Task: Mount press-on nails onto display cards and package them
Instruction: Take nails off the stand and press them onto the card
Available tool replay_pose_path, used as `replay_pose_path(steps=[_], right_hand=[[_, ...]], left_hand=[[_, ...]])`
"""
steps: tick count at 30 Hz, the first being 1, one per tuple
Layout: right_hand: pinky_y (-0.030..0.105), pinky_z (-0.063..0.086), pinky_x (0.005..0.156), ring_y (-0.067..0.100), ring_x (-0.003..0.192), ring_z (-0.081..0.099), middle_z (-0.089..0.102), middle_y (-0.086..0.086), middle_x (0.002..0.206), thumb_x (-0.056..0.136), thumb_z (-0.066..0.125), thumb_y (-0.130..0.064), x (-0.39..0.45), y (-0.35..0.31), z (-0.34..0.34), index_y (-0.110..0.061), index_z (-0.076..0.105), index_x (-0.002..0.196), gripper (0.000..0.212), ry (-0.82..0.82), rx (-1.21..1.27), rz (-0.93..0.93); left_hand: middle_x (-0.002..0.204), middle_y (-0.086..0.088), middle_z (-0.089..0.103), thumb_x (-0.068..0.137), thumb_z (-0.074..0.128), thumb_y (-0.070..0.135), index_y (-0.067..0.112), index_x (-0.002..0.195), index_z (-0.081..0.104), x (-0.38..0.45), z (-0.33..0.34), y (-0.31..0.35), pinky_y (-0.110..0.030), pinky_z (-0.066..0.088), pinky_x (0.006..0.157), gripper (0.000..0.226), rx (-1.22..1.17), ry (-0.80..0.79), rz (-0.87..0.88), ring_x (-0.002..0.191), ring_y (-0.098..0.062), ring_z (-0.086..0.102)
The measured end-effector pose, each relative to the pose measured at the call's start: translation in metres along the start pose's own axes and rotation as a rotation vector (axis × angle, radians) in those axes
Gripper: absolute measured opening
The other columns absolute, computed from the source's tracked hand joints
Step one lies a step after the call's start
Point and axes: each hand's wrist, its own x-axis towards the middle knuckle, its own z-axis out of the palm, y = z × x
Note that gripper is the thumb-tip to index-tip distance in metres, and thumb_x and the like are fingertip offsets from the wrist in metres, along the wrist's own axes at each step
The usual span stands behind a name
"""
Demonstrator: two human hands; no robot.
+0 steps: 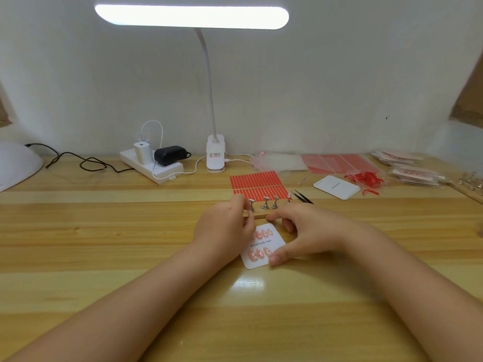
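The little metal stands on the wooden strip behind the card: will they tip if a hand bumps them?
Probably. Each metal stand looks tall and narrow on a small flared foot, so a nudge could topple it. They appear to stand loose on the wooden strip, and the left hand is touching one.

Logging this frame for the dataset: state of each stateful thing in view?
White bar-shaped desk lamp: lit.
White power strip: two adapters plugged in, red indicator lit.
White square display card: flat on the table, two rows of pink nails mounted.
Black tweezers: lying unused.
Left hand: fingers at a small metal nail stand.
Right hand: thumb on the card's edge.
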Motion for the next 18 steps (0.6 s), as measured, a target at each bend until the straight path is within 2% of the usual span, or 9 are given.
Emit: replay_pose_path(steps=[7,12,18], right_hand=[[0.020,0.034,0.061,-0.002,0.078,0.045,0.045,-0.020,0.087,0.050,0.074,-0.075,0.000,0.001,0.001,-0.037,0.048,0.132,0.095,0.017,-0.019,-0.033],[0.027,0.045,0.069,0.003,0.082,0.047,0.047,-0.016,0.089,0.048,0.070,-0.080,0.000,0.003,0.001,-0.034,0.051,0.134,0.099,0.022,-0.045,-0.059],[0.025,0.040,0.064,0.003,0.080,0.047,0.048,-0.016,0.086,0.046,0.067,-0.082,0.000,0.004,0.002,-0.033,0.052,0.133,0.101,0.039,-0.058,-0.073]], left_hand=[[0.082,0.007,0.058,0.094,0.049,0.036,0.024,0.106,0.050,0.003,0.004,-0.003,-0.029,0.041,0.061,0.017,-0.038,-0.077,-0.118,0.080,-0.014,0.053],[0.077,0.008,0.061,0.094,0.048,0.036,0.024,0.102,0.049,0.005,0.002,-0.005,-0.029,0.045,0.057,0.014,-0.061,-0.107,-0.213,0.072,-0.012,0.058],[0.078,0.008,0.061,0.093,0.049,0.040,0.024,0.099,0.052,0.011,-0.005,-0.006,-0.029,0.044,0.053,0.017,-0.061,-0.147,-0.305,0.070,-0.011,0.059]])
